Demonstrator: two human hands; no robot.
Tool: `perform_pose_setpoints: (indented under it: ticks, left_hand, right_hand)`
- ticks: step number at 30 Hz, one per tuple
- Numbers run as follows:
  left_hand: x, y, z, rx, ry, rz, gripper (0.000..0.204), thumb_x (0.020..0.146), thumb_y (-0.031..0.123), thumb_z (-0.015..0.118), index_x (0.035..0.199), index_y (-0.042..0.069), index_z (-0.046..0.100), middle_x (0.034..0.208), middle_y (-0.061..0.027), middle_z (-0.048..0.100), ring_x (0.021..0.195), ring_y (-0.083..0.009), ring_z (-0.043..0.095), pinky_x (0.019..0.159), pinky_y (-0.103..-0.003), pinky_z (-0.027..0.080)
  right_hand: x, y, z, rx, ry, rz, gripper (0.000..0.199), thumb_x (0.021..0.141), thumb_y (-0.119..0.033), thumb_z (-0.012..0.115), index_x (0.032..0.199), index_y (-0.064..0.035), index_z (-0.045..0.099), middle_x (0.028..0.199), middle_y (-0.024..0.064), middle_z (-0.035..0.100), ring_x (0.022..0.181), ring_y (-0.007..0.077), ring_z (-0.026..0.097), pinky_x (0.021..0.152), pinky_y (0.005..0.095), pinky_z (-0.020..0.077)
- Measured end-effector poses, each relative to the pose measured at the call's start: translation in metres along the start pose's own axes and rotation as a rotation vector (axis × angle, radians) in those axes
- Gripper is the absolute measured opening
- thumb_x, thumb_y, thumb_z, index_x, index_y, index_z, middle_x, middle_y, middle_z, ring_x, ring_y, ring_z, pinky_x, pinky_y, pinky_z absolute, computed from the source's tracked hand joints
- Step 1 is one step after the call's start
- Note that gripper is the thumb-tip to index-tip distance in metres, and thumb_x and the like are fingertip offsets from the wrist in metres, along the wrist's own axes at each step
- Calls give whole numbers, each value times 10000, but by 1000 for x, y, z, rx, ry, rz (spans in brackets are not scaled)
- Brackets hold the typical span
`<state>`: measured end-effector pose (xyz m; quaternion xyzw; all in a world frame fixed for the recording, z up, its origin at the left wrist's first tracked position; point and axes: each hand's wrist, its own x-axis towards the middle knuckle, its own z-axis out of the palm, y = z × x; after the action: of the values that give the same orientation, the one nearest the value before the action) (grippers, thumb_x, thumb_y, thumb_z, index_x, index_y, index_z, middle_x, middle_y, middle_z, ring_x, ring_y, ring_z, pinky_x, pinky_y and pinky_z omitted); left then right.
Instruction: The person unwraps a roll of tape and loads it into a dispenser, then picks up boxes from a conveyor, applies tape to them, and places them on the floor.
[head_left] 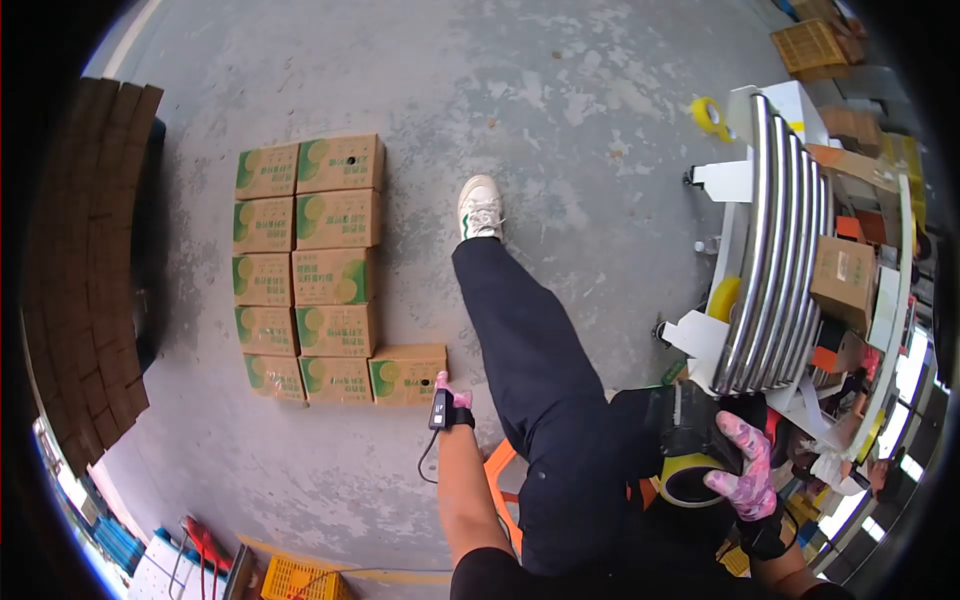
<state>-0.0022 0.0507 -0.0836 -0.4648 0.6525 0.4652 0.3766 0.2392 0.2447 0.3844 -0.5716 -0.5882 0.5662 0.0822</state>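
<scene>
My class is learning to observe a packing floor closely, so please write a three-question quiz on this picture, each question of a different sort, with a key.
1. How many green-and-brown cartons lie grouped on the floor?
2. True or false: the gloved right hand rests on a roll of yellow tape.
3. The left hand is nearest to: A) the roller conveyor; B) the single end carton; C) the white shoe.
Key: 1) eleven; 2) true; 3) B.
</scene>
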Motion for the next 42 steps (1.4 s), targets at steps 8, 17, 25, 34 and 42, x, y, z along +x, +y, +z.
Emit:
perform_pose_setpoints:
  ticks: [8,17,25,34,42]
  left_hand:
    - [-471,73,174,383,-1247,1532,651,859,134,663,1423,42,352,1409,-197,399,1318,-292,391,1095,-398,320]
    - [-672,-104,310,1745,-1214,2329,1017,571,471,834,1450,255,369,1463,-206,305,1328,-434,309,1059,-565,318]
    - [-642,-95,177,1721,-879,2310,896,611,400,808,1410,233,438,1313,-236,397,1184,-396,420,978,-458,426]
    - [-632,-70,70,848,-1449,1093,589,984,518,401,980,-20,641,841,-97,663,784,-183,623,734,-352,496]
    - [-653,-63,66,1128,-1546,523,485,964,470,482,947,16,652,798,-48,645,682,-143,600,639,-307,488]
  right_hand:
    - [-93,11,-51,351,184,-160,636,745,-82,744,1325,9,501,1222,116,601,1131,202,575,1003,321,406]
    - [-206,51,-101,747,550,-166,789,657,-67,669,1409,-55,432,1363,66,503,1244,167,476,1085,321,313]
    - [-216,92,-134,1459,636,-161,675,782,-107,576,1422,-75,363,1066,92,646,688,156,641,639,280,538]
    - [-165,71,-142,1542,377,-329,508,816,-102,582,1316,-59,505,960,61,636,710,101,585,683,238,507]
    - [-162,87,-130,-267,921,-754,604,670,-141,748,1246,-64,584,1195,161,589,1062,300,566,919,376,446]
